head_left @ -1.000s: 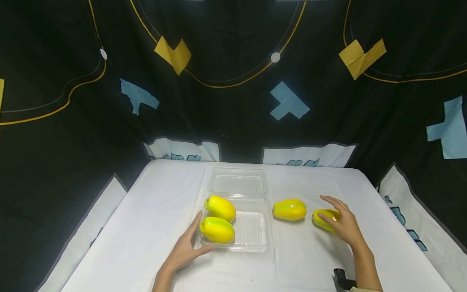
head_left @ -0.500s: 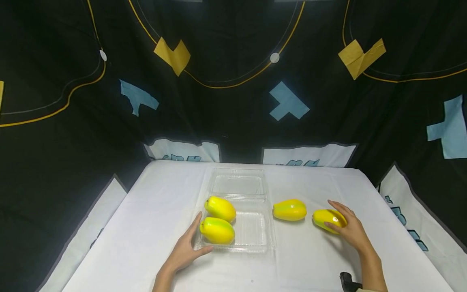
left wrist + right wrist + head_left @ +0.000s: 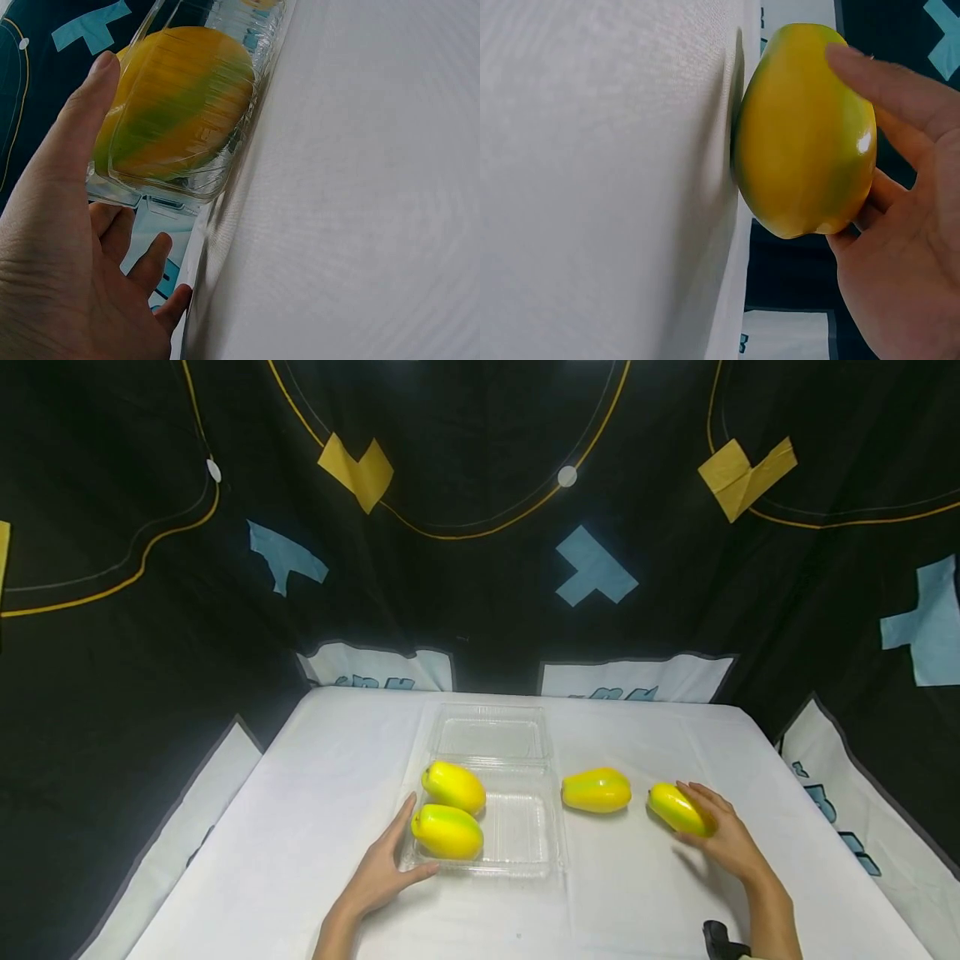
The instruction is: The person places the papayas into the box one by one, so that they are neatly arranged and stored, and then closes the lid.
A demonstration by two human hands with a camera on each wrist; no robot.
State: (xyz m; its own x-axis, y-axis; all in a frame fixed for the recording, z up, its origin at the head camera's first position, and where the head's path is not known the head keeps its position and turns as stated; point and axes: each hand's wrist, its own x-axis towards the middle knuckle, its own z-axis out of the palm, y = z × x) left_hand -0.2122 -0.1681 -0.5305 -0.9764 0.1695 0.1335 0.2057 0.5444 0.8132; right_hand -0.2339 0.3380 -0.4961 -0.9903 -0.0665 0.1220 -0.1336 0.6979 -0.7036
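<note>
Grasping appears in hand: the right hand [image 3: 727,842] curls its fingers round the rightmost yellow fruit [image 3: 672,807] at the surface [image 3: 622,897], the left hand [image 3: 378,868], fingers spread, stands beside the clear container [image 3: 521,831], and the next move seemingly calls for a firm, steady hold.

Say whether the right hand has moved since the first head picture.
Yes: the right hand shifted right and lower in view, away from the clear container.

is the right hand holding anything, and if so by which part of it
Yes: the right hand holds the rightmost yellow fruit, fingers around the sides of its near end in the head view.
</note>
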